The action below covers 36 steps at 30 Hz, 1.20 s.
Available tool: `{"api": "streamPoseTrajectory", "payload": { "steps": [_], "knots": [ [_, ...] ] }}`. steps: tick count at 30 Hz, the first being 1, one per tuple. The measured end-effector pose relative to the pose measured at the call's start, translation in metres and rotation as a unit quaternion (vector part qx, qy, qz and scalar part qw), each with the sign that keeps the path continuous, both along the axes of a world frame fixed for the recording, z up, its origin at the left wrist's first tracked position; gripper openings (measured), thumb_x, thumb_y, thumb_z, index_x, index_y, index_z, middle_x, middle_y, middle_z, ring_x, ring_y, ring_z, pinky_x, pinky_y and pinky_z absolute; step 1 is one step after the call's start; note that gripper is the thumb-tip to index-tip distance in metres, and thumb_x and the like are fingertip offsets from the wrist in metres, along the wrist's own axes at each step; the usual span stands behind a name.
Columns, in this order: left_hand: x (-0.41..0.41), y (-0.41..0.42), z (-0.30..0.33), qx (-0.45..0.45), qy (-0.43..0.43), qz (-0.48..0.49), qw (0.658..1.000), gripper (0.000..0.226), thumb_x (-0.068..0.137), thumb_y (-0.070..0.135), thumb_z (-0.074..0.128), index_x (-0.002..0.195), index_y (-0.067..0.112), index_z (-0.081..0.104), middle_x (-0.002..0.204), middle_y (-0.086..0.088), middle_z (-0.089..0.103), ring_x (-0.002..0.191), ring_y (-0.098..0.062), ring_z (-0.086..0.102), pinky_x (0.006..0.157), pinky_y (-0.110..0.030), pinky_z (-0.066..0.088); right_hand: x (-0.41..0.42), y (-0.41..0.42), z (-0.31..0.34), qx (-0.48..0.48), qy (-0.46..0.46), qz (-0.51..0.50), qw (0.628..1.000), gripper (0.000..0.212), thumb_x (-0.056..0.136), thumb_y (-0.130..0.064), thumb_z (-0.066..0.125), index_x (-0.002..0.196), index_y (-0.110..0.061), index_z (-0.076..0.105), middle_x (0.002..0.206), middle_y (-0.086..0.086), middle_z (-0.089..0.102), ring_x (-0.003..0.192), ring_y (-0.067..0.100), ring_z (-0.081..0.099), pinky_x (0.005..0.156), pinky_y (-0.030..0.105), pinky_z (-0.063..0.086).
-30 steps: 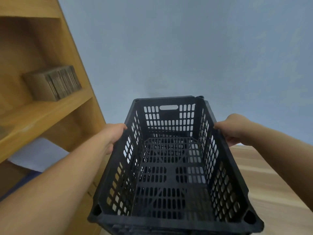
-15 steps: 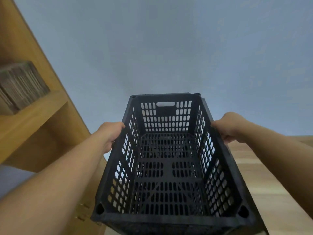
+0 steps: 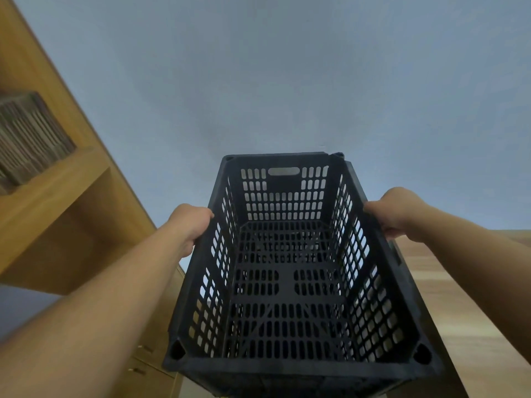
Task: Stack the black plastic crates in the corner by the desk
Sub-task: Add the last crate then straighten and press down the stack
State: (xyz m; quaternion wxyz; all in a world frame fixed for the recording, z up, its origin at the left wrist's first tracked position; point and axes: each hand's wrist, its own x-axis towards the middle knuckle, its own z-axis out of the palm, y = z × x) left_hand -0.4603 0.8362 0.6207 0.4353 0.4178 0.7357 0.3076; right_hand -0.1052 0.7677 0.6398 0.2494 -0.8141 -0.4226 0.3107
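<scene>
An empty black plastic crate with slotted walls fills the middle of the view, its open top towards me. My left hand grips its left long rim, fingers curled over the edge. My right hand grips the right long rim in the same way. The crate is held close to the grey wall, between the wooden desk unit and the wood floor. Black edges of another crate show just outside its right wall and under its near end; how they sit together is hidden.
A wooden shelf unit rises at the left, with a stack of brown cardboard on its shelf. Drawer fronts with handles lie below my left arm. Grey wall stands ahead, wood floor at the right.
The view has shifted right, so the shelf and cardboard slid towards the left edge. Both hands keep the same hold on the crate's rims.
</scene>
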Motion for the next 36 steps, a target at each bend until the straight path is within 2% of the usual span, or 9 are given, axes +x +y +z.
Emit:
{"api": "streamPoseTrajectory", "payload": {
  "steps": [7,10,16,21,24,26,29,31,36],
  "knots": [
    [-0.002,0.005,0.000,-0.019,0.001,-0.025,0.999,0.020,0.108,0.009,0.054,0.097,0.002,0.069,0.105,-0.026,0.078,0.101,-0.043,0.077,0.095,-0.053,0.063,0.003,0.005,-0.008,0.001,0.029,0.005,1.000,0.025,0.095,-0.016,0.058,0.082,0.005,0.063,0.070,0.019,0.069,0.053,0.031,0.069,0.045,0.027,0.055],
    [-0.008,0.000,-0.008,-0.005,0.027,-0.043,0.999,0.025,0.109,0.022,0.056,0.097,0.008,0.072,0.104,-0.022,0.080,0.099,-0.042,0.077,0.095,-0.057,0.063,0.004,0.002,-0.009,-0.007,0.038,0.011,0.999,0.025,0.097,-0.016,0.057,0.087,0.006,0.065,0.071,0.018,0.069,0.052,0.027,0.070,0.043,0.025,0.053],
    [-0.015,-0.006,-0.015,0.017,0.041,-0.043,0.998,0.025,0.105,0.038,0.059,0.103,0.017,0.072,0.105,-0.017,0.080,0.097,-0.040,0.078,0.089,-0.060,0.065,0.006,0.003,-0.008,-0.025,0.047,0.018,0.998,0.029,0.098,-0.016,0.056,0.101,0.010,0.066,0.086,0.025,0.075,0.068,0.035,0.077,0.054,0.032,0.062],
    [-0.009,-0.018,-0.016,0.023,0.084,-0.068,0.994,0.039,0.108,0.050,0.047,0.132,0.022,0.059,0.120,-0.009,0.073,0.105,-0.036,0.074,0.096,-0.056,0.063,0.000,-0.004,-0.009,-0.014,0.009,0.016,1.000,0.037,0.103,-0.022,0.054,0.102,0.012,0.068,0.075,0.018,0.074,0.054,0.026,0.071,0.045,0.025,0.052],
    [-0.008,-0.024,-0.015,0.023,0.096,-0.065,0.993,0.049,0.107,0.056,0.044,0.138,0.021,0.059,0.128,-0.009,0.071,0.113,-0.035,0.070,0.103,-0.055,0.058,-0.007,-0.012,-0.015,-0.004,-0.066,0.032,0.997,0.046,0.105,-0.030,0.047,0.102,0.009,0.071,0.078,0.018,0.074,0.058,0.024,0.068,0.052,0.027,0.047],
    [-0.009,-0.026,-0.014,0.016,0.097,-0.071,0.993,0.055,0.107,0.058,0.042,0.141,0.019,0.060,0.132,-0.009,0.070,0.116,-0.035,0.068,0.106,-0.054,0.056,-0.012,-0.019,-0.022,0.008,-0.085,0.034,0.996,0.042,0.105,-0.031,0.046,0.105,0.005,0.069,0.084,0.016,0.072,0.071,0.026,0.067,0.064,0.034,0.052],
    [-0.011,-0.028,-0.014,0.002,0.084,-0.084,0.993,0.064,0.107,0.061,0.036,0.148,0.017,0.058,0.138,-0.010,0.069,0.120,-0.036,0.068,0.109,-0.054,0.055,-0.021,-0.039,-0.029,0.012,-0.081,0.043,0.996,0.021,0.102,-0.027,0.049,0.110,-0.008,0.056,0.086,0.005,0.063,0.076,0.021,0.061,0.069,0.037,0.051],
    [-0.011,-0.030,-0.013,0.009,0.080,-0.089,0.993,0.063,0.108,0.060,0.036,0.147,0.016,0.059,0.138,-0.010,0.070,0.120,-0.035,0.067,0.110,-0.053,0.053,-0.026,-0.054,-0.036,0.003,-0.079,0.052,0.996,0.018,0.102,-0.026,0.049,0.116,-0.015,0.048,0.092,0.006,0.063,0.082,0.025,0.065,0.075,0.042,0.057],
    [-0.009,-0.038,-0.012,0.024,0.085,-0.109,0.990,0.057,0.111,0.051,0.034,0.151,0.017,0.057,0.143,-0.007,0.065,0.118,-0.029,0.062,0.102,-0.043,0.049,-0.034,-0.077,-0.044,-0.004,-0.095,0.056,0.994,0.020,0.102,-0.023,0.048,0.119,-0.014,0.045,0.090,0.008,0.065,0.076,0.026,0.068,0.072,0.046,0.060]
  ]
}}
